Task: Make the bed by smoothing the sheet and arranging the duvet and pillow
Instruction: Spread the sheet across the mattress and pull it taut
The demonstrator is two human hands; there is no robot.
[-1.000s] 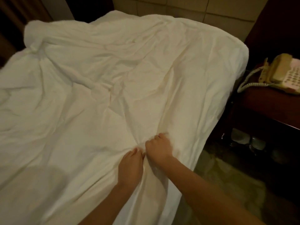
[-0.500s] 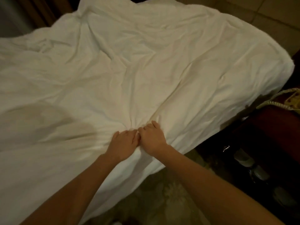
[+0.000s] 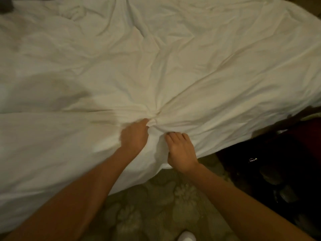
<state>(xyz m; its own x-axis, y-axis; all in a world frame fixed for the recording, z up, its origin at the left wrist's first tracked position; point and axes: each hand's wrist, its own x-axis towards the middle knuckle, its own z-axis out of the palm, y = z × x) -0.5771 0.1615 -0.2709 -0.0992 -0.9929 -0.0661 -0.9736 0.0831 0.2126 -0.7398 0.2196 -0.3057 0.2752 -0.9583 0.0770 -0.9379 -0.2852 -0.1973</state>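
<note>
Head view showed a white duvet [image 3: 156, 58] spread across almost the whole bed, wrinkled throughout, its near edge hanging over the side of the mattress toward the floor. Creases ran out like spokes from one gathered knot of cloth near the middle of that near edge.

The left hand [image 3: 134, 136] was closed on the fabric at the knot, fingers curled into the bunch and blurred at the tips. The right hand [image 3: 181, 152] sat just beside it, to the right and a little nearer, fingers bent and clamped on a fold of the same duvet where it dropped over the edge. A small puff of cloth stood between the two hands, so they were close but not touching. Both bare forearms reached in from the near side.

A broad shadow lay on the duvet at the left. Below the hanging edge, a patterned carpet [image 3: 156, 206] with pale flower shapes covered the floor, and something white showed at the bottom edge, too cropped to tell what it was. Dark wooden furniture [image 3: 286, 162] stood at the right, close against the bed, its details lost in the dimness.
</note>
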